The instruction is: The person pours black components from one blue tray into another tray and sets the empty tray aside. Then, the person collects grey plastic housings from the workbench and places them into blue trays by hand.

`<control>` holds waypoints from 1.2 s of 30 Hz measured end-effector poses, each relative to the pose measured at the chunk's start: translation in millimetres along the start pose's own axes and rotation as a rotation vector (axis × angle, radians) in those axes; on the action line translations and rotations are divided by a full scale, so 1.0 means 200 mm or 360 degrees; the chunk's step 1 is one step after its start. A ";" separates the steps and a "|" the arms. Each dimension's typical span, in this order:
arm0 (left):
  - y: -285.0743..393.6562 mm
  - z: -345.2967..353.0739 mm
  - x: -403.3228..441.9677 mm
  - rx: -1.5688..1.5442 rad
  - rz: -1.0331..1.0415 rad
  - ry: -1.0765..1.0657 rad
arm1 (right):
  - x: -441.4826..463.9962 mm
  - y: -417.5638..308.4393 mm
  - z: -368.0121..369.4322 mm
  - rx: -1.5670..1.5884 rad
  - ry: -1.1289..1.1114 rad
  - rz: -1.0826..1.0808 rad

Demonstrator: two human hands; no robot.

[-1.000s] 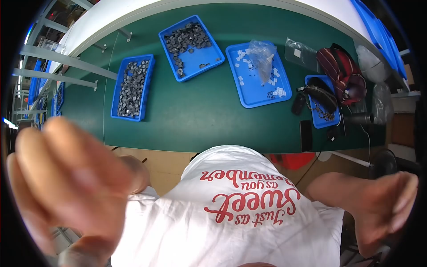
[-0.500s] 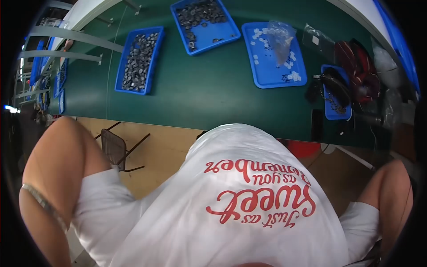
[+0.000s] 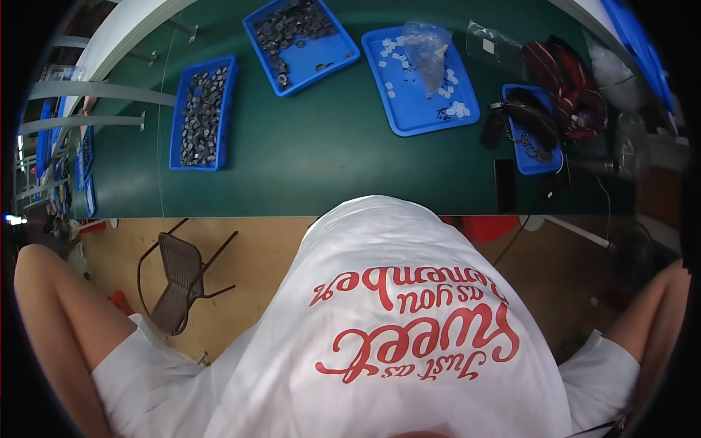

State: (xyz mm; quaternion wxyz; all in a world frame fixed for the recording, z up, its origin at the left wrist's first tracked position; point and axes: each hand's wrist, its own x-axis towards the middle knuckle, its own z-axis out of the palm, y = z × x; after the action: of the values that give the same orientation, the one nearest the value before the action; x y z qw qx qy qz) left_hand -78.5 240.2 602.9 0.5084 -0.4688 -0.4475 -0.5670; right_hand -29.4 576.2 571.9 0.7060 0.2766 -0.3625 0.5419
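Note:
Neither of my hands is in view. My bent left arm (image 3: 62, 314) is raised at the left edge, and my right arm (image 3: 650, 321) at the right edge; both hands lie outside the picture. In front of my white shirt (image 3: 409, 292) stands a green table (image 3: 292, 175). On it are a blue tray (image 3: 175, 135) of small dark round parts (image 3: 203, 117), a second blue tray (image 3: 315, 62) with similar parts, and a third blue tray (image 3: 409, 113) with small white pieces (image 3: 458, 109) and a clear plastic bag (image 3: 427, 58).
At the right, a small blue tray (image 3: 522, 155) holds a dark pouch (image 3: 531, 115) and a chain. Beside it lie a dark red striped bag (image 3: 558, 84) and a black phone-like slab (image 3: 505, 186). A brown chair (image 3: 179, 274) stands on the floor at the left.
The view has shifted, so the trays appear farther left and more of the chair shows. Both arms appear farther out towards the edges. The trays keep their places on the table.

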 end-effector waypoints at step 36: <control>-0.78 -0.02 -2.31 0.0170 -0.2342 -0.0124 | -2.04 1.80 -0.40 -0.0844 -0.2168 0.1731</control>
State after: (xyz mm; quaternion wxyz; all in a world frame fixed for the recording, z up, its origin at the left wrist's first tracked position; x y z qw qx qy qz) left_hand -214.5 320.8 142.4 0.0027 -0.0418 -0.6909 -0.7218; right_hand -421.6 502.8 193.6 0.0267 0.1564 -0.8944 0.4183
